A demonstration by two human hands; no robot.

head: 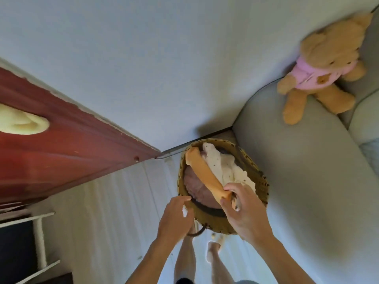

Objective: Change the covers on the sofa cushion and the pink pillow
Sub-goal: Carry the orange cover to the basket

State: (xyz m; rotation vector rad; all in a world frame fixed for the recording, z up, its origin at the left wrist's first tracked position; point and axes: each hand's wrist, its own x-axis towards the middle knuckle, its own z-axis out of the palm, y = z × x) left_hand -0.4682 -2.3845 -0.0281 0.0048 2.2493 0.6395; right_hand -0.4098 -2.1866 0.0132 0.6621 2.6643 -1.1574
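Near the lower centre of the frame, a woven basket (252,167) stood on the pale floor just beside the grey sofa (297,160), and in it lay the folded fabrics. An orange-tan cover (205,173), folded into a long band, ran diagonally from the basket's upper left rim down to its lower right, its long axis pointing toward the person. The right hand (244,212) pinched the near end of that band between thumb and curled fingers, so it was grasping the cover. The left hand (176,216) had its fingers curled over the basket's near rim, next to a dark handle (196,232), apparently steadying it. A white speckled cloth (223,165) lay alongside the band to the right, and a mauve fabric (194,187) was bunched beneath it. The cover looked light, soft and limp, so it would likely sag and unfold when lifted by one end; a hold on the folded end, or a second grip midway, would probably keep it tidy. It did not seem slippery or fragile. A teddy bear (326,66) in a pink top sat on the sofa arm at the upper right, and a red door (61,156) filled the left.
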